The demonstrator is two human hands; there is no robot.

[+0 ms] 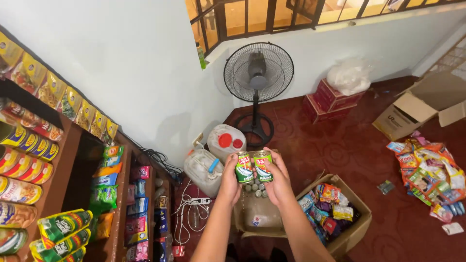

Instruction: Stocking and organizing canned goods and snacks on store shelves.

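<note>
My left hand [230,179] holds a green tin can [243,168] upright, and my right hand [279,180] holds a second green tin can [262,166] beside it, the two cans touching. Both are raised in front of me above an open cardboard box [252,218] on the floor, where several more can tops [254,187] show. To the left stands a wooden shelf [65,160] stocked with cans and snack packets.
A box of snack packets [335,213] lies right of my arms. Two plastic jugs [213,155], a power strip with cords [194,201], a standing fan [258,73], red cartons [330,99], an open carton [417,106] and a pile of packets [432,174] lie on the red floor.
</note>
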